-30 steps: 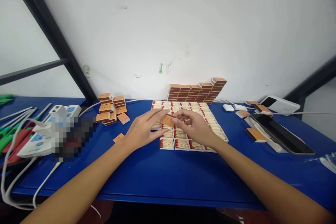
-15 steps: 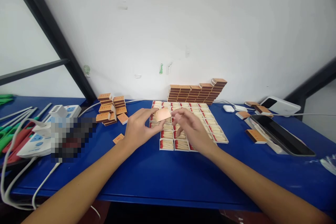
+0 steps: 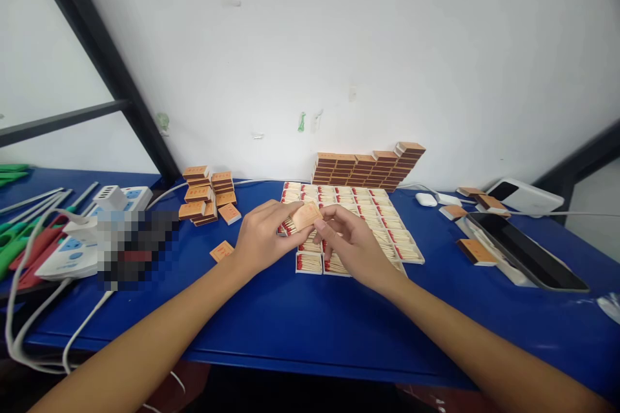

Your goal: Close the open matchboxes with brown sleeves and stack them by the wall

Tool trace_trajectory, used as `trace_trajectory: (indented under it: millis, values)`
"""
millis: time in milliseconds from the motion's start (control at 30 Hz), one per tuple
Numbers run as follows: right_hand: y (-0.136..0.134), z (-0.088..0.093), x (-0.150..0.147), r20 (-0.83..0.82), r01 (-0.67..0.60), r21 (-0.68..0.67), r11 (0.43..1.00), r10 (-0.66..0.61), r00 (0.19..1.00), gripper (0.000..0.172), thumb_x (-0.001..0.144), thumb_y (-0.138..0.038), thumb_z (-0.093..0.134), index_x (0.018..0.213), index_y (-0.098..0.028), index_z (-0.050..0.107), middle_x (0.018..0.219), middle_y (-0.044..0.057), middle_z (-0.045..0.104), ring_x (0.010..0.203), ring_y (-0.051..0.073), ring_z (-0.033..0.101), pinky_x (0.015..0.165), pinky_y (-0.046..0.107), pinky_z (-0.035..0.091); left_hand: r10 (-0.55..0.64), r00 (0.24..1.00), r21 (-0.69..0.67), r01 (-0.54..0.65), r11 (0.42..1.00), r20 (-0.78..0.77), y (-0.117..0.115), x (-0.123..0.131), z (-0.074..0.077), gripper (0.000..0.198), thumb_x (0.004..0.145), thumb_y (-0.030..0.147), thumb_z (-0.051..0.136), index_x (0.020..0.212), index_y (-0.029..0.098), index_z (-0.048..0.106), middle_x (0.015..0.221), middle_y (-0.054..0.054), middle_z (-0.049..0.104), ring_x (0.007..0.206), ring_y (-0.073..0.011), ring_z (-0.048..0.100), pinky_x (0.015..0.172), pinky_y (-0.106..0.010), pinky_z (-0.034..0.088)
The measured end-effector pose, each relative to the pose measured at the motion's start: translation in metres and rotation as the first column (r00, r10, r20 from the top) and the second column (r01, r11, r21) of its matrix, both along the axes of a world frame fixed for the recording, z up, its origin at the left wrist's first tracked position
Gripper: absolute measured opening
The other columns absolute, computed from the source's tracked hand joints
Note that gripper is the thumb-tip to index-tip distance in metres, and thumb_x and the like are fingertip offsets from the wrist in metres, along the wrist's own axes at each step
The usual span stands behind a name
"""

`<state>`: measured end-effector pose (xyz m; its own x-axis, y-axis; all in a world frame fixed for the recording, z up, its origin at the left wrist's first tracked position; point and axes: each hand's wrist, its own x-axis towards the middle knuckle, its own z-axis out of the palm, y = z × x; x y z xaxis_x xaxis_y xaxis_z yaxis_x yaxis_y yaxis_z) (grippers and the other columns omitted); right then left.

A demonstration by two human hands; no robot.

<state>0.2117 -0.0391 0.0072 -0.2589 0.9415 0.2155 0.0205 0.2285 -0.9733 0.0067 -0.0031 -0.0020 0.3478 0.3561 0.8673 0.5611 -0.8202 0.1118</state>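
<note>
A small tan matchbox (image 3: 306, 215) is held up over the rows of open trays. My left hand (image 3: 264, 232) pinches it by its left side between thumb and fingers. On the other side, the thumb and fingers of my right hand (image 3: 356, 242) close on its right edge. Beneath both hands lie several white matchbox trays (image 3: 309, 263) filled with red-tipped matches, set out in a grid; my hands cover part of them. Behind the grid, closed matchboxes (image 3: 361, 168) are stacked in a stepped wall.
To the left stand more piled matchboxes (image 3: 196, 195), with a loose matchbox (image 3: 221, 251) nearer me. A power strip (image 3: 87, 251) with cables and scissors (image 3: 19, 239) sit at far left. On the right are a phone (image 3: 527, 248), a white power bank (image 3: 526, 197) and an earbud case (image 3: 426, 200).
The matchbox has turned so its printed face shows. My right hand has come in from beside it to touch its right edge. The view has shifted slightly.
</note>
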Motion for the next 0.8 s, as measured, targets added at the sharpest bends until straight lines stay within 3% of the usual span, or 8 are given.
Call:
trace_trajectory:
  millis: [133,367,533,667,800]
  values:
    - [0.003,0.0,0.001,-0.002,0.061,-0.028,0.998,-0.061,0.998,0.043,0.089,-0.062,0.076,0.096,-0.022,0.064,0.08,0.003,0.066,0.073,0.018,0.065,0.05,0.027,0.056,-0.029,0.998,-0.018,0.028,0.999,-0.05,0.001,0.0,-0.003,0.034,0.095,0.036,0.076,0.123,0.017,0.071,0.099,-0.009,0.081,0.083,-0.0225,0.075,0.077,-0.038,0.063]
    - [0.01,0.002,0.008,0.023,0.222,-0.039,0.974,-0.221,0.975,0.045,0.088,-0.065,0.074,0.087,-0.021,0.065,0.07,0.002,0.068,0.054,0.013,0.058,0.047,0.027,0.052,0.054,0.994,-0.104,-0.063,0.993,-0.091,0.005,-0.007,-0.006,0.04,0.095,0.048,0.075,0.122,0.017,0.073,0.097,-0.009,0.081,0.083,-0.0236,0.076,0.075,-0.038,0.063]
    - [0.017,0.004,0.017,-0.028,0.29,-0.031,0.956,-0.291,0.956,0.043,0.087,-0.062,0.078,0.085,-0.021,0.066,0.069,0.002,0.067,0.058,0.014,0.06,0.047,0.026,0.052,0.11,0.99,-0.151,-0.122,0.981,-0.083,0.008,-0.01,-0.004,0.039,0.096,0.049,0.075,0.121,0.018,0.073,0.099,-0.008,0.081,0.084,-0.0236,0.077,0.077,-0.037,0.062]
    - [0.033,0.004,0.032,-0.081,0.414,0.005,0.91,-0.412,0.907,0.043,0.083,-0.061,0.081,0.086,-0.021,0.067,0.069,0.002,0.064,0.062,0.016,0.063,0.045,0.025,0.052,0.175,0.979,-0.207,-0.193,0.959,-0.102,0.012,-0.016,-0.001,0.039,0.096,0.052,0.074,0.118,0.02,0.074,0.097,-0.008,0.081,0.086,-0.0246,0.077,0.078,-0.037,0.06]
    - [0.059,0.004,0.062,-0.117,0.53,0.071,0.845,-0.52,0.846,0.046,0.079,-0.063,0.083,0.09,-0.02,0.068,0.081,0.005,0.07,0.063,0.016,0.065,0.042,0.025,0.051,0.084,0.969,-0.337,-0.161,0.928,-0.233,0.013,-0.026,0.013,0.038,0.092,0.055,0.075,0.111,0.022,0.073,0.088,-0.004,0.079,0.077,-0.0225,0.075,0.067,-0.032,0.055]
